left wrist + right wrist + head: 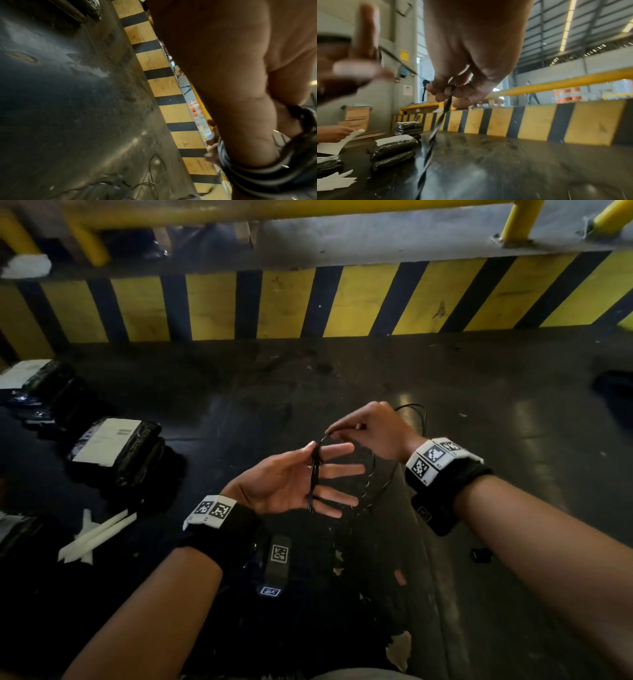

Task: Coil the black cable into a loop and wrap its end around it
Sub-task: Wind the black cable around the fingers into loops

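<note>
the fingers (346, 428) of the right hand (375, 429) are bent, and their tips pinch the black cable (314, 474) at the top of its bunch. in the right wrist view the same pinch shows, with the cable running down from the fingers toward the dark counter (479, 419) below.

the left hand (291, 483) is held palm up, with its fingers (337, 470) straight and spread apart. the cable turns lie across these fingers in a thick black band, and the thumb rests next to the top of the band. the rest of the loop curves out past the fingertips, between the two hands, in the air above the counter. a thin bit of cable sticks up behind the right hand.

both wrists wear black bands with white square-pattern tags.

on the left side of the counter are black wrapped packs (116, 450) with white labels, and some white paper strips (97, 534) lie near them. a yellow and black striped board (308, 302) runs along the far edge, with a yellow rail (274, 210) above it.
</note>
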`<control>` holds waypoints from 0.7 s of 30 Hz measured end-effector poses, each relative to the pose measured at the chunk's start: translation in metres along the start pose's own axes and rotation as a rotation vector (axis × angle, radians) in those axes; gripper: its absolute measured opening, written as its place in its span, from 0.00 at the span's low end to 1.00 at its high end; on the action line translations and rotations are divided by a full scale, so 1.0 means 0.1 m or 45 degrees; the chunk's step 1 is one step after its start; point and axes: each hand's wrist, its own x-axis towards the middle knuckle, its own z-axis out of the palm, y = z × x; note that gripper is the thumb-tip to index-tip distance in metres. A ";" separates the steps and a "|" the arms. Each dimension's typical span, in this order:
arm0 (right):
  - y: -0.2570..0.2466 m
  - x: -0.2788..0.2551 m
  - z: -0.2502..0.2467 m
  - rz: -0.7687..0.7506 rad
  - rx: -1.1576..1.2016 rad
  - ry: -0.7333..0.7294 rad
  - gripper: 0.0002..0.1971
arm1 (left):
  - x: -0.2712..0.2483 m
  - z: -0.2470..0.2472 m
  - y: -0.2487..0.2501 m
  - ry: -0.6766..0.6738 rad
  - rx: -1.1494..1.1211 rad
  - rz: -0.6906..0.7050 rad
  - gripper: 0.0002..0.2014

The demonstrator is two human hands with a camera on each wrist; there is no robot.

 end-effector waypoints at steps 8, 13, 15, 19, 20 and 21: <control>0.05 -0.54 0.79 0.359 0.294 -0.277 0.13 | 0.24 0.25 0.43 -0.030 0.067 0.176 0.27; -0.09 -0.75 0.95 0.310 0.301 -0.342 0.10 | 0.41 0.04 0.48 0.174 0.082 0.167 0.26; -0.14 -0.80 0.92 0.256 0.311 -0.363 0.10 | 0.44 -0.08 0.46 0.291 0.103 0.160 0.25; -0.19 -0.88 0.73 0.210 0.244 -0.379 0.10 | 0.48 -0.27 0.35 0.439 0.137 0.115 0.24; -0.21 -0.88 0.68 0.219 0.235 -0.392 0.10 | 0.49 -0.28 0.31 0.467 0.138 0.102 0.24; -0.23 -0.88 0.63 0.220 0.220 -0.409 0.11 | 0.51 -0.28 0.27 0.489 0.135 0.092 0.24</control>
